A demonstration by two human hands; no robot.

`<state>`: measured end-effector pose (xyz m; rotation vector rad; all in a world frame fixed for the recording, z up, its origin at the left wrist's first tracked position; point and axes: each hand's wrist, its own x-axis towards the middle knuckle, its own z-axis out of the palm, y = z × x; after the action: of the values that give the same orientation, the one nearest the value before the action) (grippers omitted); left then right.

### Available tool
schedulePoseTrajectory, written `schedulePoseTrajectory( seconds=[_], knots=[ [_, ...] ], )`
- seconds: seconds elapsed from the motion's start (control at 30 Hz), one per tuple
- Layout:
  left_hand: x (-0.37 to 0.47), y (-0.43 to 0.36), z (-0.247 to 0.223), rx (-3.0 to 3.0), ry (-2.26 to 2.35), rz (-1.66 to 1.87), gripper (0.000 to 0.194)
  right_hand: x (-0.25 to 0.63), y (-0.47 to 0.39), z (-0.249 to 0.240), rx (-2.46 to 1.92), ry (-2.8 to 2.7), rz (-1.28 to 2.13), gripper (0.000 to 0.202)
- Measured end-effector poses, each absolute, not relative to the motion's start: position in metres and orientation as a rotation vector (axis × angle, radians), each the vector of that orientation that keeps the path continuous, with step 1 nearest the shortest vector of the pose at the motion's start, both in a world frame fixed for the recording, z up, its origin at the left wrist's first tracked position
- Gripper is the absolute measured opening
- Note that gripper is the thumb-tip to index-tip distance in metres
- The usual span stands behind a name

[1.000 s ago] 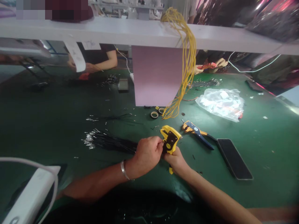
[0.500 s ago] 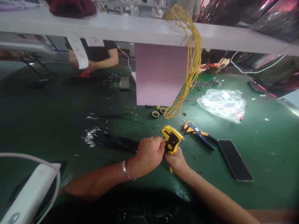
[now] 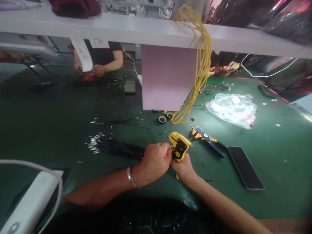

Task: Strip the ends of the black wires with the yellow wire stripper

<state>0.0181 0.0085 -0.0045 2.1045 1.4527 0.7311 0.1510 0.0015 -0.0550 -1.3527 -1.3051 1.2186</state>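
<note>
In the head view, the white power strip (image 3: 29, 203) lies lower left, its cable curving above it. At center, the right hand (image 3: 185, 169) is wrapped around the handles of the yellow wire stripper (image 3: 185, 142); the left hand (image 3: 156, 161) has its fingers pinched together at the tool's side, though what sits between them is hidden. Both have barely shifted; the lower handle tip shows slightly less than a moment ago, perhaps a light squeeze on the tool. Left of them lies the black wire bundle (image 3: 119, 146), its near end hidden by the left hand. The phone (image 3: 245, 167) and blue-and-orange wire stripper (image 3: 206, 137) lie to the right. Beyond, yellow wires (image 3: 207, 42) drape from the shelf (image 3: 117, 27), and the pink panel (image 3: 168, 78) blocks the far middle.
</note>
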Motion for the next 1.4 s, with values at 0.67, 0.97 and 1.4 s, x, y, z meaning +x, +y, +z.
schedulePoseTrajectory(
  seconds=[0.67, 0.97, 1.4],
  knots=[
    [0.018, 0.008, 0.002, 2.229, 1.497, 0.633, 0.021, 0.144, -0.001, -0.045, -1.451, -1.385, 1.091, 0.019],
    [0.017, 0.009, 0.002, 2.235, 1.490, 0.655, 0.019, 0.143, -0.001, -0.042, -1.426, -1.371, 1.062, 0.022],
    [0.013, 0.015, 0.001, 2.040, 1.451, 0.765, 0.019, 0.146, 0.004, -0.051, -1.447, -1.226, 1.335, 0.027]
  ],
)
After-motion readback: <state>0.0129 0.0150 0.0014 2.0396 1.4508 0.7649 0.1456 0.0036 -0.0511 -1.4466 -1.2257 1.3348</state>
